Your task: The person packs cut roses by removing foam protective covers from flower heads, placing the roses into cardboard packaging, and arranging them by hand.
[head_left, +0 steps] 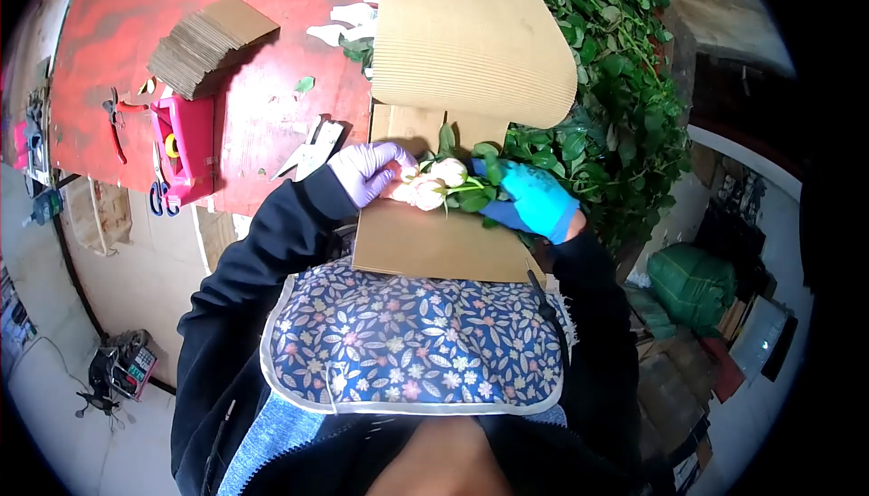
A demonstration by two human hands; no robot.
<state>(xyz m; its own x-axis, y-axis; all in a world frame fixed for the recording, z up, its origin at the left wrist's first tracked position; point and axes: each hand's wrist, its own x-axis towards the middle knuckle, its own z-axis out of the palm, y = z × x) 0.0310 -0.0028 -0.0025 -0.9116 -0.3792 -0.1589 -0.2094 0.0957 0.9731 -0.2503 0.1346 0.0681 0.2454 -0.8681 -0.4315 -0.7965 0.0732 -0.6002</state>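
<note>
Left grip [367, 173], right grip [536, 199], pale roses [427, 193] between

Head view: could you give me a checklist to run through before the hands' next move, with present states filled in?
1. Left hand at the blooms: ok.
2. Right hand closed on the stems: cannot tell, fingers partly hidden.
3. Both hands gloved: ok.
4. Cardboard beneath the blooms: ok.
5. Scissors clear of both hands: ok.
6. Red table free of loose leaves: not ok.
</note>
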